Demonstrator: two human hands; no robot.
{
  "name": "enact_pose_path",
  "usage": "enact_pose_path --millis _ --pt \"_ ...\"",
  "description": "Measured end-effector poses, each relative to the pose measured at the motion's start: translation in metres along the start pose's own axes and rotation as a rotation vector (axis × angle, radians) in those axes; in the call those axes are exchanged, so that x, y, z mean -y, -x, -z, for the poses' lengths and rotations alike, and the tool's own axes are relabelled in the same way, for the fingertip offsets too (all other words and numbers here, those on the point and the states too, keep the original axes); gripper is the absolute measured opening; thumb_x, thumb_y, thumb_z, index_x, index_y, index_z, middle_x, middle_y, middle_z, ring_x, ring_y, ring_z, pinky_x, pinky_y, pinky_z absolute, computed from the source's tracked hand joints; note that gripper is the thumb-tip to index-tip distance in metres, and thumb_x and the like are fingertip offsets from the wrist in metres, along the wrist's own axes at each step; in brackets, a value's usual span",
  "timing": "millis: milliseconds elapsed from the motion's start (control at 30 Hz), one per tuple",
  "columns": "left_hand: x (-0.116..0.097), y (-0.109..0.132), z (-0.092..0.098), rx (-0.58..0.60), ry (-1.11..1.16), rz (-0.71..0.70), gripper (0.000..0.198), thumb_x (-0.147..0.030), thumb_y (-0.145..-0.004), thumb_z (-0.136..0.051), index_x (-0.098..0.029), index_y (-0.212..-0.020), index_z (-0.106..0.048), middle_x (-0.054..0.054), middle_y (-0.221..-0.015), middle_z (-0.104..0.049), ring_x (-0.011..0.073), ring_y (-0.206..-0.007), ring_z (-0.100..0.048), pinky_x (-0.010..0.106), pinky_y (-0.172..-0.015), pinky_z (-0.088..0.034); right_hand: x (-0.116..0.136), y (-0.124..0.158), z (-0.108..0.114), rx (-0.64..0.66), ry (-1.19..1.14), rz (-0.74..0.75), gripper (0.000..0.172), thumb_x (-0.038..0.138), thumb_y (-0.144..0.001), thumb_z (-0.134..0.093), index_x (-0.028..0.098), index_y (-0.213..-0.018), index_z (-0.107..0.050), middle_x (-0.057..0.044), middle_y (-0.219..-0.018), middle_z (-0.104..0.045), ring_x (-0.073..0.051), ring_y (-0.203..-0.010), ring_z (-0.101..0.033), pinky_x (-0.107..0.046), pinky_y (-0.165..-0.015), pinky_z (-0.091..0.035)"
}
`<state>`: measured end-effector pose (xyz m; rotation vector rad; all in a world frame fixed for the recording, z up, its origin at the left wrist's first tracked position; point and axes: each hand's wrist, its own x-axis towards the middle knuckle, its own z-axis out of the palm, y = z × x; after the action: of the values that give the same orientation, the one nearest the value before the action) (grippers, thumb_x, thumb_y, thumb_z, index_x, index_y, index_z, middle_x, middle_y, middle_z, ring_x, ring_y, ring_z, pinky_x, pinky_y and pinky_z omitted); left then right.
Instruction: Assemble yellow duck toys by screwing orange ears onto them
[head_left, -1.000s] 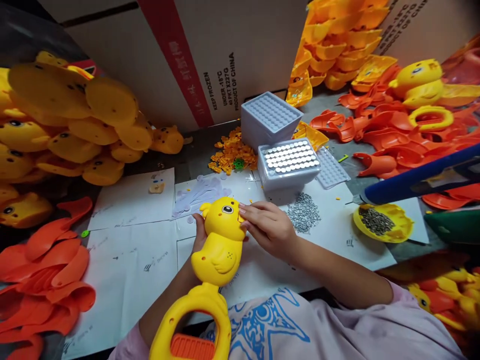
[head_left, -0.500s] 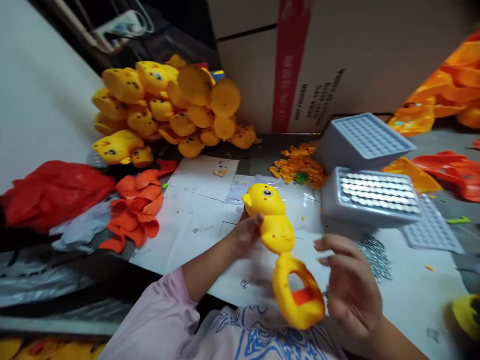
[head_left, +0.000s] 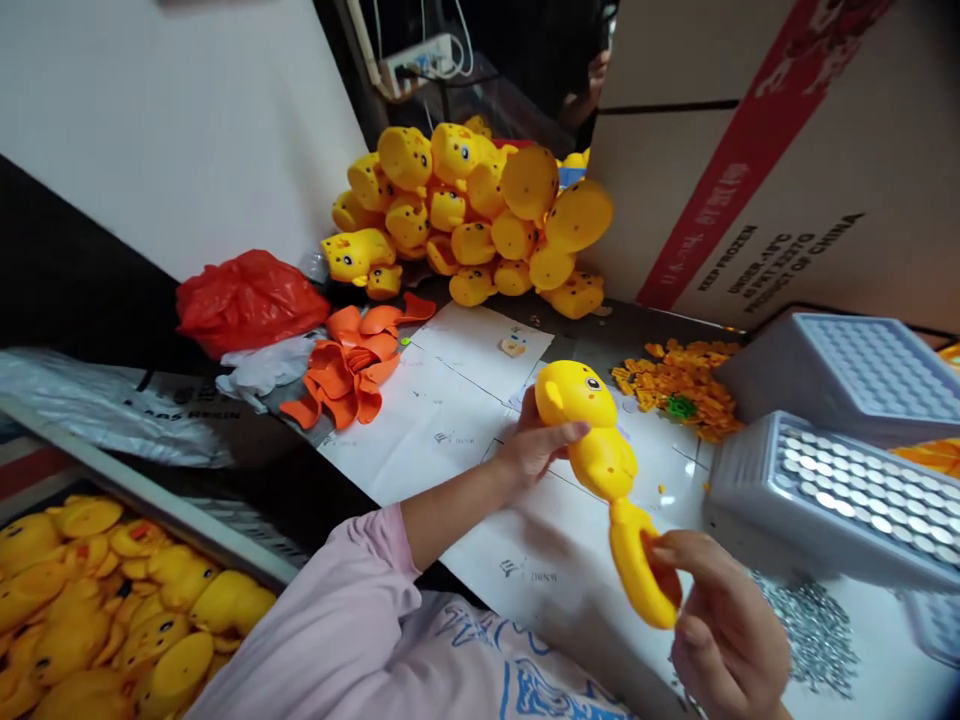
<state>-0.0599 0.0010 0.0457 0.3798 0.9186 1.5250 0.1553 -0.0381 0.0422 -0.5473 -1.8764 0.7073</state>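
Note:
A yellow plastic duck toy [head_left: 602, 465] is held at a slant above the white papers, its round head up and to the left and a hollow, loop-like end down to the right. My left hand [head_left: 534, 452] is wrapped round it behind the head and neck, thumb across the front. At the lower end, my right hand [head_left: 724, 615] has bent fingers at the edge of the opening, with the thumb by the bottom rim. The inside of the opening is mostly hidden by these fingers.
Yellow ducks [head_left: 472, 215] are piled at the back; more fill a bin [head_left: 225, 520] lower left. Orange pieces [head_left: 352, 365] and a red bag [head_left: 251, 300] lie left. Small orange parts [head_left: 682, 385], battery-like cells in a tray [head_left: 862, 490] and screws [head_left: 810, 630] lie right. A carton [head_left: 795, 170] stands behind.
The view has swung left, bringing the bin of ducks into sight. The duck's hollow end has turned to face right, and my right hand has closed in from apart to its rim.

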Motion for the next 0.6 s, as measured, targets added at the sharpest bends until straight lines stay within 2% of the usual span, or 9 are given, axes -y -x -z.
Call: enact_pose_path --millis 67,167,267,367,467,600 --pt "-0.02 0.006 0.005 -0.045 -0.007 -0.046 0.077 -0.036 -0.055 -0.093 -0.025 -0.122 -0.058 0.005 -0.107 -0.073 0.0318 -0.106 -0.072 0.044 -0.088 -0.061 -0.007 0.007 0.001 -0.087 -0.063 -0.068 0.033 0.039 -0.096 -0.054 0.015 -0.115 -0.066 -0.013 -0.098 -0.067 -0.026 -0.095 -0.064 -0.04 -0.079 -0.053" --pt "-0.054 0.027 0.03 -0.171 -0.037 -0.106 0.058 -0.04 -0.063 -0.088 -0.019 -0.111 -0.063 0.007 -0.104 -0.075 0.0307 -0.102 -0.073 0.04 -0.085 -0.062 -0.013 0.017 0.004 -0.18 -0.063 -0.157 0.032 0.037 -0.096 -0.053 0.017 -0.115 -0.069 -0.015 -0.104 -0.068 -0.029 -0.101 -0.064 -0.044 -0.082 -0.053" --pt "-0.08 0.056 0.07 -0.358 -0.095 -0.199 0.065 -0.034 -0.06 -0.091 -0.021 -0.117 -0.062 0.003 -0.104 -0.075 0.0255 -0.097 -0.074 0.035 -0.08 -0.063 -0.015 0.022 0.006 -0.224 -0.069 -0.204 0.031 0.038 -0.094 -0.056 0.019 -0.115 -0.068 -0.014 -0.103 -0.069 -0.029 -0.1 -0.066 -0.047 -0.084 -0.054" --pt "-0.092 0.076 0.106 -0.485 -0.161 -0.251 0.069 -0.025 -0.06 -0.092 -0.023 -0.122 -0.061 0.003 -0.103 -0.075 0.0231 -0.094 -0.074 0.032 -0.079 -0.063 -0.016 0.024 0.007 -0.206 -0.081 -0.211 0.032 0.038 -0.092 -0.061 0.02 -0.118 -0.066 -0.013 -0.105 -0.07 -0.029 -0.1 -0.067 -0.049 -0.086 -0.055" --pt "-0.096 0.074 0.128 -0.539 -0.195 -0.298 0.074 -0.021 -0.058 -0.092 -0.025 -0.125 -0.06 0.004 -0.105 -0.074 0.0227 -0.094 -0.073 0.033 -0.079 -0.062 -0.015 0.021 0.007 -0.178 -0.1 -0.191 0.031 0.034 -0.093 -0.061 0.02 -0.12 -0.067 -0.013 -0.106 -0.071 -0.027 -0.1 -0.068 -0.047 -0.086 -0.056" --pt "-0.1 0.057 0.134 -0.55 -0.201 -0.326 0.075 -0.02 -0.056 -0.092 -0.023 -0.124 -0.06 0.007 -0.109 -0.073 0.0249 -0.096 -0.073 0.035 -0.079 -0.062 -0.006 0.012 0.004 -0.159 -0.254 -0.139 0.042 0.019 -0.093 -0.062 0.022 -0.135 -0.061 -0.01 -0.11 -0.071 -0.021 -0.099 -0.07 -0.039 -0.088 -0.057"
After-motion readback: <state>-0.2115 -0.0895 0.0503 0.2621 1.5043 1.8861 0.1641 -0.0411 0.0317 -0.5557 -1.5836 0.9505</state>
